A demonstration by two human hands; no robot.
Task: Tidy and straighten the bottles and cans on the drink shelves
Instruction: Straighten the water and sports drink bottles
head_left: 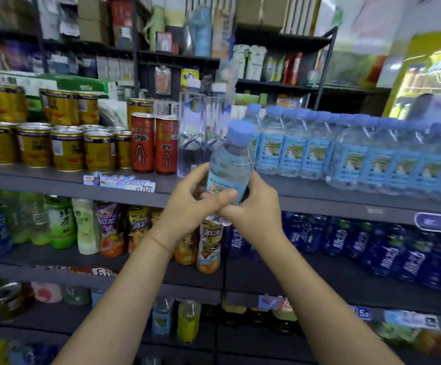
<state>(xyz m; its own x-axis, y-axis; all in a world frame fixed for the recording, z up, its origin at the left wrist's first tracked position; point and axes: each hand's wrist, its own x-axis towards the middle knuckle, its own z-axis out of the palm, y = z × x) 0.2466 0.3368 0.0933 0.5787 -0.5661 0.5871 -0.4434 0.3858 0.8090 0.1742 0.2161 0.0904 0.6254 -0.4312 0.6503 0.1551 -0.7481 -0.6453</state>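
Two bare forearms reach up the middle of the view, and both hands meet on one small water bottle (230, 164). The left hand (187, 204) wraps it from the left, thumb laid across the lower label; the right hand (256, 204) cups it from the right, fingers (251, 180) curled behind the body. So both sets of fingers are gripping that bottle low down, below its waist.

The bottle is held off the shelf, in front of the shelf edge (319, 204), blue cap up and tipped slightly to the right, its long axis leaning toward the row of matching water bottles (345, 151). That row stands just right of and behind the held bottle. Just left of it stand two tall clear bottles (191, 130), then two red cans (153, 143), then the gold cans (66, 150) further left.

My read: this one belongs with its matching row, so the move wants it brought upright and carried back and right. The right hand sits nearer that side; the open slot itself is hidden behind the bottle.
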